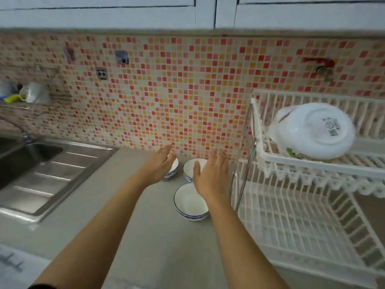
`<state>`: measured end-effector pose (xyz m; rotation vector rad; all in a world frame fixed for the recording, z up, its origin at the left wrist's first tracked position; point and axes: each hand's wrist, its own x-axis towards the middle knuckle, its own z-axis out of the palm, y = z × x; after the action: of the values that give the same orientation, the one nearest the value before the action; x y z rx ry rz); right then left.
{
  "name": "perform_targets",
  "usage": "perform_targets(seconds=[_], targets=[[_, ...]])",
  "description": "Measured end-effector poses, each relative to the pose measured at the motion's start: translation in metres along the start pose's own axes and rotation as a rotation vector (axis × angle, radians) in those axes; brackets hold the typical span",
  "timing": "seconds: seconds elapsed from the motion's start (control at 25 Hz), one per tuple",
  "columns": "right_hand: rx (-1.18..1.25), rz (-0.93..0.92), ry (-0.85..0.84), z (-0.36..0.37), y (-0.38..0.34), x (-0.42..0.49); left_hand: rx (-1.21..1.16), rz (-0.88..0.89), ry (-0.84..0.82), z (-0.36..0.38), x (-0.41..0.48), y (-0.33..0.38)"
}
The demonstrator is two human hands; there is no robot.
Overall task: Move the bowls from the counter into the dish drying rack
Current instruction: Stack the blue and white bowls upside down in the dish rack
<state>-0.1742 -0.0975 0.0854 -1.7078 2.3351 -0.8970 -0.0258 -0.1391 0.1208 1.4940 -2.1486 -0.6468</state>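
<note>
While three small white bowls with blue bands sit upright on the grey worktop close to its back edge, both hands hang above them with fingers spread and nothing held. Two bowls stand side by side near the tiled wall: the left bowl (pixel 173 168) is mostly hidden behind the left hand (pixel 158 166), and the right bowl (pixel 192 168) is partly covered by the right hand (pixel 210 176). The third bowl (pixel 190 202) stands just in front of that pair, nearer the front edge, with the right wrist over its right rim. Whether either hand touches a bowl cannot be told. Just beside the bowls, toward the worktop's right end, stands a white two-tier rack (pixel 295 215); its lower tier holds nothing visible, while a large white bowl (pixel 314 130) lies upside down and tilted on the upper tier. A steel sink (pixel 41 172) with a ribbed drainboard is set into the worktop (pixel 129 226) well apart at the left end.
</note>
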Motion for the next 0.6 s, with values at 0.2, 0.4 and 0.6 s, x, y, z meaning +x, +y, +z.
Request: perform_targets(seconds=[0.2,0.4,0.6], targets=[[-0.126,0.245,-0.184,0.085,0.048,-0.005,0.008,-0.093,-0.254,0.073,0.025,-0.066],[-0.239,0.345,-0.230,0.139,0.073,-0.008,0.080,-0.323,-0.340,0.139,0.045,-0.104],[-0.102,0.511,-0.271,0.154,0.068,-0.014,-0.165,-0.531,-0.319,0.169,0.050,-0.117]])
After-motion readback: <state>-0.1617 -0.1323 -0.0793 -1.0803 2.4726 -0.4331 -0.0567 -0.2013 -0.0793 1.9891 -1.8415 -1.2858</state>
